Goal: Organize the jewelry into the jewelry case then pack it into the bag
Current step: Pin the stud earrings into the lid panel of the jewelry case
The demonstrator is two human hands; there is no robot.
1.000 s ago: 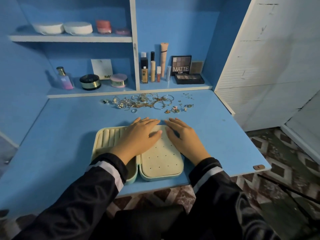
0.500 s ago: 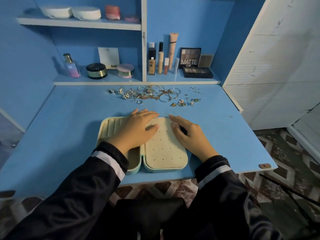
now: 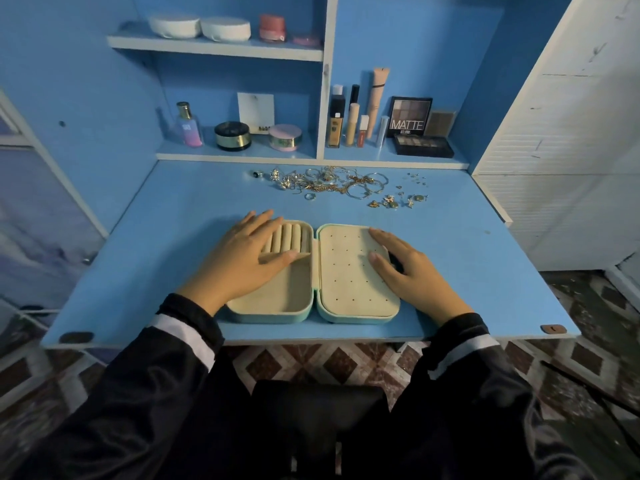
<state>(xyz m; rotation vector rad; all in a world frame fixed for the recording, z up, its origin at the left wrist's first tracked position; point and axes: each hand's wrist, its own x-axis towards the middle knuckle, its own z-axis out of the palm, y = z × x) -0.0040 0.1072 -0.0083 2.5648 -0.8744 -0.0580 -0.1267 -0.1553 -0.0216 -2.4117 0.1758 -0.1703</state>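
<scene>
- Plainly, the jewelry case (image 3: pixel 346 271) lay open on the desk (image 3: pixel 138 254).
- Left hand (image 3: pixel 242 261) and right hand (image 3: pixel 412 275) rested flat on its halves, gripping nothing.
- Loose jewelry (image 3: pixel 329 183) lay scattered behind it.

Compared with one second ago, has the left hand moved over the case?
Yes. Against the case, the left hand slid left: its fingers lay across onto the holed panel, and now they rest over the ring rolls.

Jewelry case (image 3: pixel 346 271) lying open near the front edge of the surface (image 3: pixel 138 254), left grip (image 3: pixel 242 259) resting flat on its left half, right grip (image 3: pixel 412 275) resting on its right half, jewelry (image 3: pixel 329 183) sitting behind the case, shelf (image 3: pixel 242 156) running behind the jewelry
</scene>
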